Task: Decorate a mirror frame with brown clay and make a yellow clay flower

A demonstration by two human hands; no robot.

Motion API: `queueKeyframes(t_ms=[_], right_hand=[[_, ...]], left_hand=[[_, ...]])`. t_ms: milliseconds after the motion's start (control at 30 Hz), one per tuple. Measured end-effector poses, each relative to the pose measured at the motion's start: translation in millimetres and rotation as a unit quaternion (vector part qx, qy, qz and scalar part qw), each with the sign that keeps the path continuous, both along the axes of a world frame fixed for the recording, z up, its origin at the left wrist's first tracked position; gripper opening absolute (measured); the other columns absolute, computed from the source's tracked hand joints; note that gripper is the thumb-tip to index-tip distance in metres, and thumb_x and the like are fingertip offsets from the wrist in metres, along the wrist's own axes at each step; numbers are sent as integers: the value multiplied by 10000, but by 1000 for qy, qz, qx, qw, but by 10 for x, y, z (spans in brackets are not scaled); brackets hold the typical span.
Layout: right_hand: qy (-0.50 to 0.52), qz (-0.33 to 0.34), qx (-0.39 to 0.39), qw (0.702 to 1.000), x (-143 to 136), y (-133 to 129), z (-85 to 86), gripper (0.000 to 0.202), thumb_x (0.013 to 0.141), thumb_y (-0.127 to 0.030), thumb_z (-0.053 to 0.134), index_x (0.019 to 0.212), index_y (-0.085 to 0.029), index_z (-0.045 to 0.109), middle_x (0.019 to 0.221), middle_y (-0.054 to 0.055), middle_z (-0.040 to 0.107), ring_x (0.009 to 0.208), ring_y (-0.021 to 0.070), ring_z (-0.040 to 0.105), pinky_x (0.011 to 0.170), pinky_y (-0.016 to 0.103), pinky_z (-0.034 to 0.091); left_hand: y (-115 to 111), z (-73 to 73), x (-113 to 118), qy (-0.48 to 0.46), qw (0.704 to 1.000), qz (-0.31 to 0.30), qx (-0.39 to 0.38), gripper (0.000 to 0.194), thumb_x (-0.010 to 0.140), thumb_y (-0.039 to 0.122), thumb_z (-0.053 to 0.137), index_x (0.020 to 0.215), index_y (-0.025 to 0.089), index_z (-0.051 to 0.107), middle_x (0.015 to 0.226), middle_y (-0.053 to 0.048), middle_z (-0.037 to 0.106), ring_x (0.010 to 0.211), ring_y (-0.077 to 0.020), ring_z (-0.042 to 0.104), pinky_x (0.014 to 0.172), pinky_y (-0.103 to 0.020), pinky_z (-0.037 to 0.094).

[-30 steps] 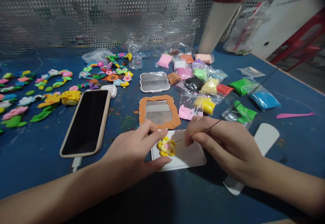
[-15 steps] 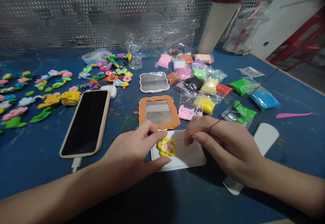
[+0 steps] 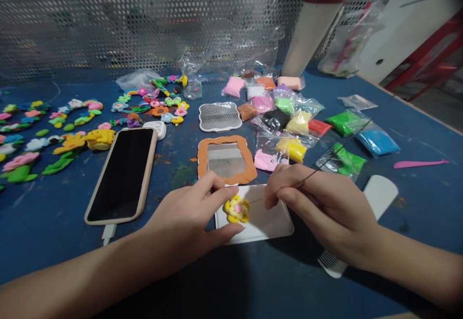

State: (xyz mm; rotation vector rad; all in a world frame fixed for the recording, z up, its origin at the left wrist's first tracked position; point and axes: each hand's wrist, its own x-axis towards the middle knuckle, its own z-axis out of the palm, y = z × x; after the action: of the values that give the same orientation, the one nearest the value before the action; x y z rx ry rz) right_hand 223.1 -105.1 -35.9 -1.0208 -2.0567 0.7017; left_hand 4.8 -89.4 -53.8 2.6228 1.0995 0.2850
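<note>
A small yellow clay flower [image 3: 237, 209] with a pink centre lies on a white plastic plate [image 3: 267, 227]. My left hand [image 3: 191, 213] rests at the plate's left side, thumb and forefinger spread either side of the flower; the forefinger's tip is at its upper edge. Pinched in my right hand [image 3: 318, 208] is a long thin dark wire [image 3: 336, 152], whose lower end points left and reaches the flower's right edge; whether it touches cannot be told. Just behind the plate is a mirror [image 3: 226, 159] framed in orange clay.
A phone [image 3: 125, 174] with a plugged cable lies left, near many clay decorations [image 3: 159, 106]. Bagged coloured clay [image 3: 275, 116] sits behind my right hand. A white comb [image 3: 379, 196] lies partly beneath that hand; a pink tool [image 3: 419, 164] and a tall bottle [image 3: 314, 29] stand farther off.
My right hand has shifted slightly right, drawing the wire's tip back from the flower's middle to its edge. My left hand and the flower stay put.
</note>
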Motion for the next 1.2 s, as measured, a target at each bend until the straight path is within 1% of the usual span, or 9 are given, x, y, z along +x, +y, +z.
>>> queueKeyframes(t_ms=[233,500,733,900,1100,1200], right_hand=[[10,15,6,1000,0,-17,7,166,916,-199,430,794,-195,543,686,-5,602,604,102,554,569,211,439],[1,11,8,1000,-12,-8,7,162,919,-187,427,808,-195,544,708,-2,615,619,98,564,584,204,443],[5,4,17,1000,-11,-14,-1,154,916,-182,433,820,-200,552,707,-4,618,626,104,574,584,206,444],[0,1,6,1000,-11,-18,-7,175,920,-199,422,789,-200,539,681,-2,606,604,106,563,559,212,437],[9,12,-6,1000,-14,-17,-17,175,926,-216,420,802,-195,541,699,-4,606,623,103,561,582,212,435],[15,16,-4,1000,-16,-16,-15,161,922,-199,425,817,-191,548,723,-5,614,642,98,568,599,203,437]], left_hand=[[12,-17,1,-8,1000,-6,5,404,811,358,565,1181,199,525,1014,-50,567,785,-185,627,615,-289,488],[-4,2,1,-2,1000,-1,0,400,807,364,569,1172,208,527,1024,-46,570,784,-180,628,622,-286,486],[7,-19,-2,-9,1000,-3,10,398,808,363,570,1173,210,526,1015,-49,573,779,-174,624,614,-274,482],[9,-6,2,-5,1000,-3,6,402,813,375,561,1173,199,528,1016,-52,564,777,-186,628,613,-293,487],[-1,-3,0,1,1000,-2,6,394,816,378,553,1173,215,524,1021,-47,563,790,-182,625,624,-283,482],[-6,-7,-4,5,1000,-2,4,393,815,376,556,1172,215,522,1017,-44,562,779,-174,623,620,-275,477]])
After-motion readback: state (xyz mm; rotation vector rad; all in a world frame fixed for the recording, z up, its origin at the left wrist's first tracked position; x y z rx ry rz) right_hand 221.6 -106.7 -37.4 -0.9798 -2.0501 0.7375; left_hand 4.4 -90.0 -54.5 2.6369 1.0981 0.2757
